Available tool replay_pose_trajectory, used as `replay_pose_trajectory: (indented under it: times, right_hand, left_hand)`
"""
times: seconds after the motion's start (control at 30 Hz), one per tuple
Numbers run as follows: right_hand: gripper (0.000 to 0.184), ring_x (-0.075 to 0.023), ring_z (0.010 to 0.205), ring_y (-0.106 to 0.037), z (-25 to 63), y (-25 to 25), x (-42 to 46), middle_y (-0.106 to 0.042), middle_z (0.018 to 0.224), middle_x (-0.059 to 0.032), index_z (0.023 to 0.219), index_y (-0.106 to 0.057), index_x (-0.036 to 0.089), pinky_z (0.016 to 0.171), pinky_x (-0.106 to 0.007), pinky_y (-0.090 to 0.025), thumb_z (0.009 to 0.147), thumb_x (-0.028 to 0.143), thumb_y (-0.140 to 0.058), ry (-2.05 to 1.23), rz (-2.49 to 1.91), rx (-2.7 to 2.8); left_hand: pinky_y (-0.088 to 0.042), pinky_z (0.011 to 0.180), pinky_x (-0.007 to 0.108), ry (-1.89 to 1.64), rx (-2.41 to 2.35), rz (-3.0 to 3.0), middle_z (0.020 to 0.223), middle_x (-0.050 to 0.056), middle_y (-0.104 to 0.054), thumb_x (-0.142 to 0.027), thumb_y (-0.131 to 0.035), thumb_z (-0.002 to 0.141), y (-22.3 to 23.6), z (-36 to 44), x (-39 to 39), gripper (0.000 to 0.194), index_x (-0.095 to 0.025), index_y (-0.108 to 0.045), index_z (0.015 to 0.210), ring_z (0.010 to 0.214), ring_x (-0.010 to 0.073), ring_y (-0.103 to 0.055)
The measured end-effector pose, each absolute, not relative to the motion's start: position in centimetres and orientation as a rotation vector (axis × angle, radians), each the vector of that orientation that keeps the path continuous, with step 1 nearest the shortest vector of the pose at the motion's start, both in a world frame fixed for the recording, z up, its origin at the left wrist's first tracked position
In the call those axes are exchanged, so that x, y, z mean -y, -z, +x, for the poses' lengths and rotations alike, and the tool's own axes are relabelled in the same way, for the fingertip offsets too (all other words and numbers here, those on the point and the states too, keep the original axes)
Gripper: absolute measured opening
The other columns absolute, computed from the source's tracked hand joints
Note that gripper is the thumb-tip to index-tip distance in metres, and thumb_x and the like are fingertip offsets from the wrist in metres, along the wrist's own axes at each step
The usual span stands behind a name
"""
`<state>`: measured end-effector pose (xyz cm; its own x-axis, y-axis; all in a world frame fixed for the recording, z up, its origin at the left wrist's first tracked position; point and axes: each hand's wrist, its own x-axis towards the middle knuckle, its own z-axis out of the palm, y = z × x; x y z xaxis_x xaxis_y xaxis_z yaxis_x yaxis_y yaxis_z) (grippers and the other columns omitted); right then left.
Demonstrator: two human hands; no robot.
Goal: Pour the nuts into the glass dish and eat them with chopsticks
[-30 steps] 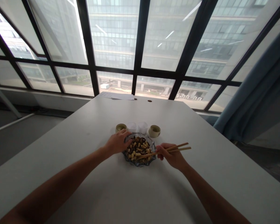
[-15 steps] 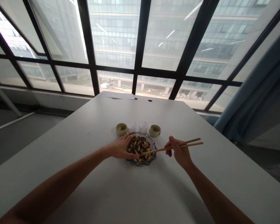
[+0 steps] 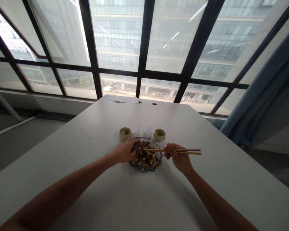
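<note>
My right hand (image 3: 178,156) grips a pair of wooden chopsticks (image 3: 190,151). Their tips reach leftward into a clear scalloped glass bowl (image 3: 144,170) filled with mixed nuts and dark seeds (image 3: 146,158). Whether the tips pinch a nut is too small to tell. At the bowl's left side, my left hand (image 3: 124,151) wraps its fingers over the rim; its fingertips are partly lost against the contents. Just behind the bowl stand two small clear containers, a left one (image 3: 136,131) and a right one (image 3: 147,131), flanked by a left greenish cup (image 3: 125,133) and a right greenish cup (image 3: 159,135).
Everything stands on a long white table (image 3: 91,179). Sheets of paper (image 3: 120,98) lie at its far end, near two round holes. Large black-framed windows rise behind, and a blue curtain (image 3: 257,86) hangs at the right.
My right hand moved left, and the chopsticks swung nearly level, their tips going farther back in the bowl. My left thumb drew back from the nuts to the bowl's left side.
</note>
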<state>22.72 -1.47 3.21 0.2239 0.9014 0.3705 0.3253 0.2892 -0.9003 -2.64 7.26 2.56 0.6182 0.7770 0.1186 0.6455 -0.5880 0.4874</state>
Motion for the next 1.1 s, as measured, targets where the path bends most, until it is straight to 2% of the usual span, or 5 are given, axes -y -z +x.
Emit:
replay_pose_trajectory:
  times: [0.27,0.4,0.53,0.8,1.1]
  right_hand:
    - [0.06,-0.013,0.04,-0.054,23.2,-3.5,1.7,-0.061,0.05,-0.0045,0.067,-0.067,0.016,0.039,-0.023,-0.044,0.085,0.071,-0.054,-0.578,-1.227,1.279]
    - [0.052,-0.0145,0.05,-0.06,22.7,-2.9,1.9,-0.067,0.06,-0.0064,0.072,-0.07,0.016,0.046,-0.024,-0.048,0.088,0.064,-0.059,-0.714,-1.2,1.507]
    - [0.052,-0.0135,0.046,-0.056,22.9,-2.9,2.1,-0.063,0.053,-0.0051,0.068,-0.071,0.015,0.043,-0.023,-0.045,0.091,0.06,-0.056,-0.581,-1.239,1.469]
    - [0.052,-0.0148,0.047,-0.057,23.1,-4.0,2.5,-0.064,0.055,-0.0052,0.066,-0.07,0.017,0.044,-0.025,-0.046,0.092,0.059,-0.053,-0.506,-1.216,1.567]
    - [0.047,-0.0141,0.044,-0.058,23.0,-3.4,2.2,-0.064,0.054,-0.0044,0.064,-0.068,0.017,0.043,-0.024,-0.046,0.092,0.054,-0.057,-0.485,-1.24,1.599]
  left_hand:
    - [-0.046,0.107,0.039,-0.421,-1.239,2.421,0.132,0.014,-0.063,-0.02,-0.055,0.081,-4.2,-3.4,-7.9,0.051,-0.015,-0.054,0.131,0.125,0.0282,-0.058]
    - [-0.059,0.069,0.03,-0.329,-1.325,2.264,0.104,0.01,-0.073,-0.018,-0.053,0.084,-4.9,-3.6,-7.9,0.045,-0.017,-0.056,0.128,0.073,0.021,-0.073]
    - [-0.047,0.044,0.023,-0.287,-1.319,2.113,0.074,0.003,-0.07,-0.02,-0.046,0.089,-4.6,-3.3,-7.7,0.043,-0.018,-0.053,0.131,0.042,0.0133,-0.059]
    - [-0.053,0.079,0.038,-0.467,-1.47,2.44,0.097,0.014,-0.073,-0.026,-0.043,0.091,-2.1,-2.4,-7.9,0.039,-0.018,-0.059,0.125,0.092,0.0294,-0.07]
    - [-0.051,0.076,0.036,-0.644,-1.55,2.415,0.075,0.005,-0.069,-0.039,-0.041,0.095,-2.8,-2.5,-8.1,0.036,-0.023,-0.064,0.117,0.078,0.0259,-0.07]
